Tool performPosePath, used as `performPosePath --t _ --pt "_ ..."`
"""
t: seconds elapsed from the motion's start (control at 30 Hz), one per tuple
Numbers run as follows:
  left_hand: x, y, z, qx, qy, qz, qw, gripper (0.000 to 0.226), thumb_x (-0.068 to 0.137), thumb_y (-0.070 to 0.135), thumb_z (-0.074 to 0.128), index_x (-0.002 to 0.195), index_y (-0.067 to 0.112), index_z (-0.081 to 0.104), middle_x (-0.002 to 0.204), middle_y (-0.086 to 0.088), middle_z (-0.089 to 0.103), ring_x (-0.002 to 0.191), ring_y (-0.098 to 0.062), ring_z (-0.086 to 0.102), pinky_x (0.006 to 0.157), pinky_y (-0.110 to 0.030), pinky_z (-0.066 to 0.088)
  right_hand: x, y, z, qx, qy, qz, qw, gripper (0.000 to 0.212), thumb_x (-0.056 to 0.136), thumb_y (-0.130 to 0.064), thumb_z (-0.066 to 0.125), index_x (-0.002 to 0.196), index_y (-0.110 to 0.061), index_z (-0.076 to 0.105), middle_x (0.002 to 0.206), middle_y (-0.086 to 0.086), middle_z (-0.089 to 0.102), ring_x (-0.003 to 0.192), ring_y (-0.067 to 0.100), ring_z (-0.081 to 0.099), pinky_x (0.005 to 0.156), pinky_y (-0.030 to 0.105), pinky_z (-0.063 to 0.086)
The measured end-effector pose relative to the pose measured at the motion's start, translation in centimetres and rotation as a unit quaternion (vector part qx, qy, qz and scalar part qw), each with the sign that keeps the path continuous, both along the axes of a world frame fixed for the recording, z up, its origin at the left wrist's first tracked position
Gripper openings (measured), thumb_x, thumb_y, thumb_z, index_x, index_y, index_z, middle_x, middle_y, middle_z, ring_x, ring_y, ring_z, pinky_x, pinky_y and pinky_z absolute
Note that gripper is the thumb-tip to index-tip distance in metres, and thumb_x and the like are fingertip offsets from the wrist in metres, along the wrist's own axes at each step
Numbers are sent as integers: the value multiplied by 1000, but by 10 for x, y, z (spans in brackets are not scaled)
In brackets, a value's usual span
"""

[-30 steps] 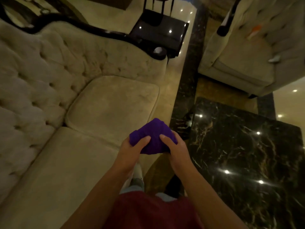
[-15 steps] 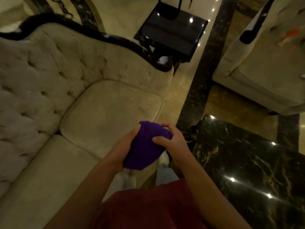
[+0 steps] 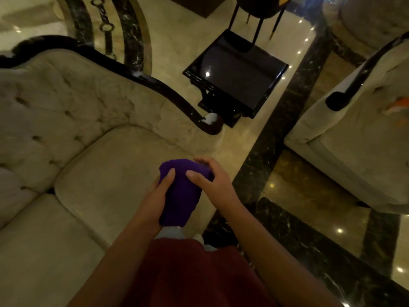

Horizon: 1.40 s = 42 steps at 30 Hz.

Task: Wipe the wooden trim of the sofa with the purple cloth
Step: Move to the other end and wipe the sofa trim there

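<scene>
The purple cloth [image 3: 182, 196] is bunched up in front of me, held by both hands above the front edge of the sofa seat. My left hand [image 3: 155, 200] grips its left side and my right hand [image 3: 212, 182] clasps its top right. The beige tufted sofa [image 3: 73, 120] fills the left of the view. Its dark wooden trim [image 3: 155, 83] curves along the top of the backrest and ends in a scroll at the armrest, where a white patch [image 3: 210, 118] lies on it. The trim is well beyond both hands.
A glossy black side table [image 3: 239, 76] stands just past the sofa's armrest, with a dark-legged chair [image 3: 256, 9] behind it. A beige armchair [image 3: 354, 138] with dark trim sits at the right. The dark marble coffee table [image 3: 321, 247] is close on my right.
The view has shifted forward and toward the armrest, so the trim and side table look nearer. Both hands have turned the cloth from a wide bundle into a longer hanging one.
</scene>
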State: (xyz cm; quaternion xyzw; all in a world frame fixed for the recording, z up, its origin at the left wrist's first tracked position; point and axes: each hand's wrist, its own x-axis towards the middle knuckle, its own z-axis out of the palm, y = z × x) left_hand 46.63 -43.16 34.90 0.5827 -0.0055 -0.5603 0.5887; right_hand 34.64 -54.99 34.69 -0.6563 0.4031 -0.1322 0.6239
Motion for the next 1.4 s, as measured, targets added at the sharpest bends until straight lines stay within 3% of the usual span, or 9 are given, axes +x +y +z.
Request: performPosePath --t 0.23,0.37,0.53,0.67,0.8,0.97,1.17,1.3,1.4 --pt "39 -57 -25 37 -41 -11 998 55 85 66 62 126 29 69 119 -4 77 108 -25 75 78 -37 62 34 -23 -30 222 -35 -31 974 29 79 -56 78 107 -57 69 115 -24 75 110 1 70 81 16 58" --pt "62 -113 -38 61 -45 -32 997 61 80 72 59 122 29 70 112 1 79 100 -18 77 74 -32 62 55 -69 -34 218 10 2 976 53 76 -63 80 122 -49 60 126 -13 72 114 3 69 85 19 59" --pt "94 -173 -44 65 -89 -69 991 46 85 78 51 103 42 74 101 14 80 92 -8 77 71 -25 60 85 -147 -26 226 53 49 972 30 80 -59 76 108 -59 67 119 -16 75 113 7 71 91 28 61" --pt "108 -209 -66 116 -104 -9 988 42 92 72 50 99 39 74 91 20 80 87 0 76 65 -16 57 110 -192 -55 227 93 114 963 50 79 -56 77 124 -45 61 125 -9 72 116 13 70 99 43 60" --pt "122 -228 -89 188 -152 43 969 50 94 73 45 85 31 72 74 20 77 69 6 72 56 -14 55 132 -216 -88 237 103 115 959 44 79 -46 82 117 -44 62 118 -12 73 109 4 71 88 26 62" --pt "114 -262 -140 219 -113 152 957 44 97 67 46 89 34 73 79 18 79 78 0 75 61 -19 59 142 -264 -131 232 109 183 949 40 83 -42 81 118 -39 61 110 -17 73 105 0 71 81 19 60" --pt "106 -309 -161 213 -131 100 963 47 89 73 48 64 42 73 71 23 75 72 7 72 60 -13 55 128 -317 -151 153 114 147 970 28 88 -30 81 103 -41 60 104 -16 71 94 -6 72 76 19 61" --pt "113 -303 -174 202 -158 124 959 55 103 55 42 83 18 76 78 -3 80 75 -16 78 65 -23 61 116 -357 -146 119 101 69 985 30 82 -34 79 107 -35 61 102 -11 73 94 2 75 73 21 61" --pt "130 -290 -188 219 -147 189 946 35 103 39 50 94 14 73 88 -7 77 75 -17 73 66 -27 57 116 -392 -153 112 91 -12 989 48 83 -31 77 124 -25 54 121 -6 66 108 11 71 84 28 61"
